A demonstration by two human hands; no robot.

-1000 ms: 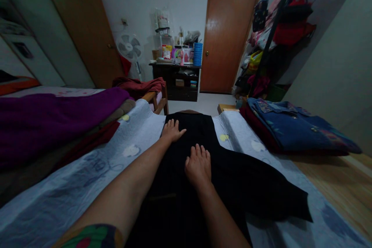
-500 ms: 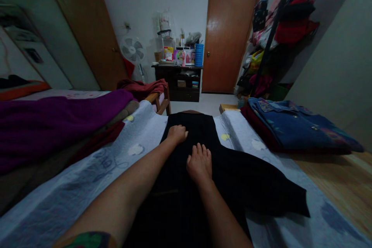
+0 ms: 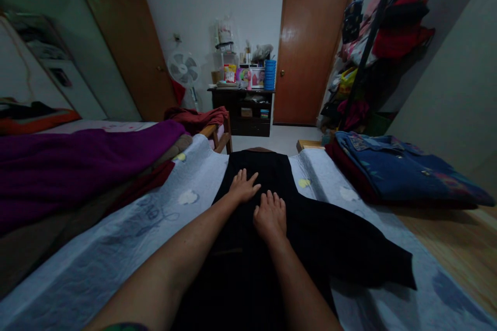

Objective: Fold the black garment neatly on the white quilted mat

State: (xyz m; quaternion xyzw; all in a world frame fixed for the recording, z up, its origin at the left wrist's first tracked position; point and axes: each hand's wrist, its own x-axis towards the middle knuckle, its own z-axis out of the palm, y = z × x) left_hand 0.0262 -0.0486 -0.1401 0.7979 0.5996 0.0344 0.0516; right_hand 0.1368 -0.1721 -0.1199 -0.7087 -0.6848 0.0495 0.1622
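Note:
A black long-sleeved garment (image 3: 310,217) lies spread out on the pale blue patterned bed sheet (image 3: 182,222), one sleeve stretched to the right. No left sleeve shows. My left hand (image 3: 244,186) lies on the upper part of the garment, fingers spread and thumb pointing right. Just right of it and a little nearer, my right hand (image 3: 271,214) rests flat on the cloth, fingers stretched forward. Neither hand grips anything. My forearms cover part of the garment's lower half.
On the left lie a purple cloth (image 3: 89,160) and brown cloth. A folded denim jacket (image 3: 404,165) sits on dark red fabric at the right. Beyond the bed stand a white fan (image 3: 184,68), a dark cabinet (image 3: 240,119) and a wooden door (image 3: 310,51). Bags (image 3: 404,26) hang at right.
My left hand was more curled and slightly farther away; its fingers are now spread, and it has moved nearer my right hand. The view has shifted slightly left.

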